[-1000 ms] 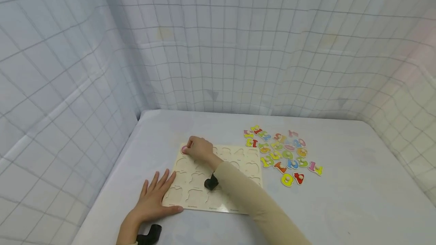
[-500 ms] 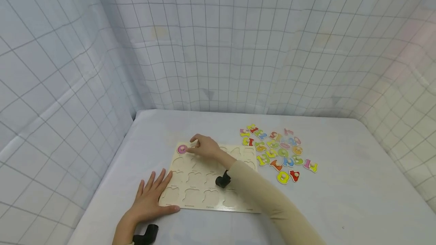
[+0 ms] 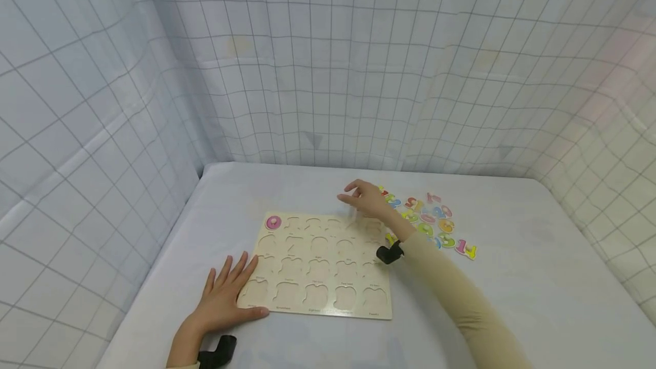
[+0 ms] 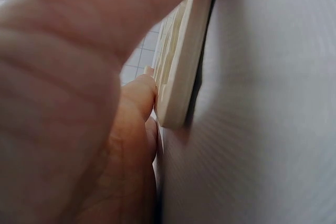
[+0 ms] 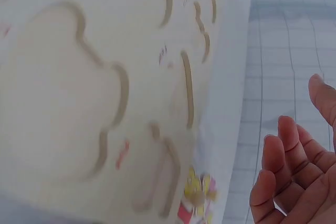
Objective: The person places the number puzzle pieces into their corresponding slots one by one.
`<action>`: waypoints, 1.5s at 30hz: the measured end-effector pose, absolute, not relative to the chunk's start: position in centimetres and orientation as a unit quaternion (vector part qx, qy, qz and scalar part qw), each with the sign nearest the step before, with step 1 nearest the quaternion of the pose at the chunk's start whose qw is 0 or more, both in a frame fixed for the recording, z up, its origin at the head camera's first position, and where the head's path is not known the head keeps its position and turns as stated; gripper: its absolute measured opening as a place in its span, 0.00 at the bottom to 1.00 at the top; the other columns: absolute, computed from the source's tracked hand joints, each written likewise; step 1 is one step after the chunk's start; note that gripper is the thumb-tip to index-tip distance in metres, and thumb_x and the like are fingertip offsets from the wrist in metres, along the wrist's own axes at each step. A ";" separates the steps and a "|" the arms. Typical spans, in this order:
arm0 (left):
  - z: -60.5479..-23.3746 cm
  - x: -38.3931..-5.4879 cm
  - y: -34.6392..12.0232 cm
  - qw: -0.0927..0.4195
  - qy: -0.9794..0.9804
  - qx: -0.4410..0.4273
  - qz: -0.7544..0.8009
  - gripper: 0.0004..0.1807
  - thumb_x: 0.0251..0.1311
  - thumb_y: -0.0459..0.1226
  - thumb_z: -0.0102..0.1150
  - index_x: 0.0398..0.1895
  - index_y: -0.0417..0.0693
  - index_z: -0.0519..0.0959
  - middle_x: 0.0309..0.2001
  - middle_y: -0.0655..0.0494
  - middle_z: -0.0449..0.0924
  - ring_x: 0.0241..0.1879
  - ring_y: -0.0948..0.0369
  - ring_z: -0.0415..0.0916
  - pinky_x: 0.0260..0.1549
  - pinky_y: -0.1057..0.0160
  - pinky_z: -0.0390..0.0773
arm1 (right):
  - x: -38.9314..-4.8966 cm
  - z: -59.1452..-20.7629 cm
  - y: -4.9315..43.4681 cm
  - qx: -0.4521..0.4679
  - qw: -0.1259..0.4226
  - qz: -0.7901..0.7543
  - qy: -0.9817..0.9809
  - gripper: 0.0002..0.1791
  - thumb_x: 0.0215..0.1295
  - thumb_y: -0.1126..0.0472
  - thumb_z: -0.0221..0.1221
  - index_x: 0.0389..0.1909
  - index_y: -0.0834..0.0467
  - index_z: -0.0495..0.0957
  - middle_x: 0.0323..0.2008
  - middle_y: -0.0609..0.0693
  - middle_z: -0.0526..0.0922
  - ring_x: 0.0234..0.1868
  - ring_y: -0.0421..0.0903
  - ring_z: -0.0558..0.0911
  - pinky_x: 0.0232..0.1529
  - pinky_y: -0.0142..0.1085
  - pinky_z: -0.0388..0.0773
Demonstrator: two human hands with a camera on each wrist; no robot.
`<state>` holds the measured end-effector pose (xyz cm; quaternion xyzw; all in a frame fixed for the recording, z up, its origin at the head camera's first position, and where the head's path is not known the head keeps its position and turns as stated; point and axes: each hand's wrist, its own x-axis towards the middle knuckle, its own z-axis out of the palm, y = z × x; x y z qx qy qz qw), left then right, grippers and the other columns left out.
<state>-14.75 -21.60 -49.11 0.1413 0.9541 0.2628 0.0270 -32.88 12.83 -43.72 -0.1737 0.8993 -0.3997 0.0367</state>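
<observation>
A pale wooden number-puzzle board [image 3: 328, 269] with rows of cut-out recesses lies flat on the table. In its far left recess sits a round pink-purple piece [image 3: 273, 222] with a knob. My left hand [image 3: 222, 298] rests at the board's near left corner, fingers spread and straight, thumb along the front edge; the left wrist view shows the board's edge [image 4: 178, 72] between thumb and fingers. Above the board's far right part hovers my right hand [image 3: 370, 199], fingers loosely bent and holding nothing. In the right wrist view its fingers [image 5: 289, 156] stand apart from the board.
Several colourful number pieces [image 3: 425, 229] with knobs lie right of the board, some hidden behind the right forearm. A pink and yellow piece [image 3: 466, 249] lies outermost. White gridded cloth [image 3: 318, 73] stands behind and at both sides of the table [image 3: 538, 278].
My right hand has let go of the round pink-purple piece, leaving it in its recess, and has moved right toward the number pieces. My left hand stays at the board's corner.
</observation>
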 end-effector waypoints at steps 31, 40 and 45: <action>-49.4 -14.8 -21.6 0.029 0.955 0.141 0.259 0.59 0.40 0.66 0.65 0.74 0.49 0.55 0.73 0.43 0.46 0.71 0.40 0.33 0.62 0.37 0.28 | -25.8 -45.2 26.6 -0.042 0.172 -0.214 0.961 0.27 0.62 0.37 0.56 0.14 0.54 0.75 0.10 0.44 0.67 0.11 0.41 0.66 0.15 0.32 0.59; -49.2 -14.9 -21.4 0.036 0.954 0.139 0.261 0.59 0.40 0.65 0.66 0.74 0.49 0.55 0.74 0.44 0.46 0.71 0.40 0.33 0.62 0.37 0.29 | -24.0 -46.2 25.7 -0.010 0.129 -0.175 0.976 0.29 0.58 0.36 0.59 0.09 0.53 0.70 0.08 0.43 0.63 0.09 0.40 0.63 0.12 0.30 0.54; -49.3 -14.8 -21.6 0.033 0.954 0.139 0.264 0.59 0.40 0.65 0.66 0.73 0.48 0.56 0.73 0.44 0.46 0.71 0.40 0.33 0.62 0.37 0.28 | -23.3 -47.0 24.9 -0.011 0.082 -0.170 0.982 0.25 0.63 0.41 0.57 0.15 0.54 0.71 0.10 0.45 0.68 0.11 0.43 0.69 0.12 0.31 0.60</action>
